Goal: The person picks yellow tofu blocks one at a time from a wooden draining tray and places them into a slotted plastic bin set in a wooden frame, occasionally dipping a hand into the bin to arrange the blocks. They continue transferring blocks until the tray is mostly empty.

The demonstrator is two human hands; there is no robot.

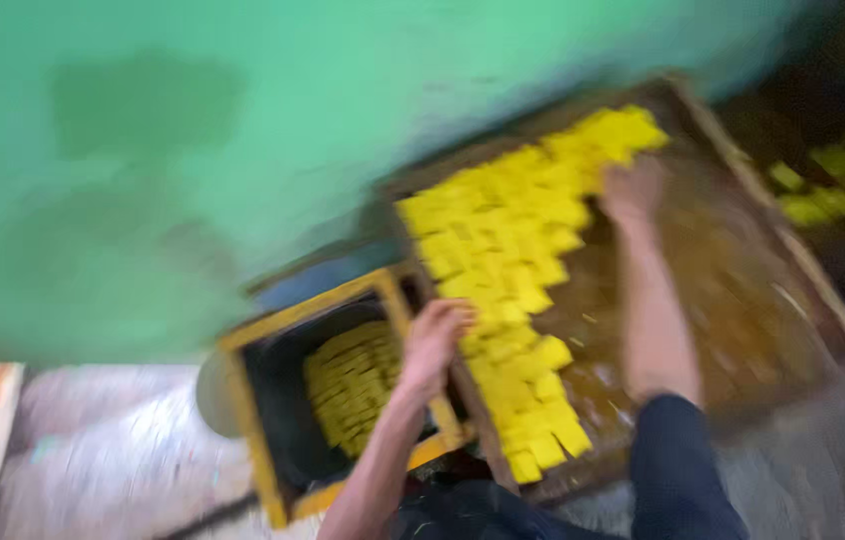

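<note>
I see my left hand (435,335) at centre frame, fingers curled on the edge between the yellow-rimmed box (253,440) and the wooden tray (793,250). My right hand (631,192) stretches to the upper right, resting against the yellow blocks (503,240); blur hides its grip. The blocks lie packed along the tray's left half.

Matt yellow blocks (503,250) on seemingly rough wooden tray (743,280)

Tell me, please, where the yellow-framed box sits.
The yellow-framed box sits lower centre in the head view, left of the wooden tray, under the left hand.
</note>
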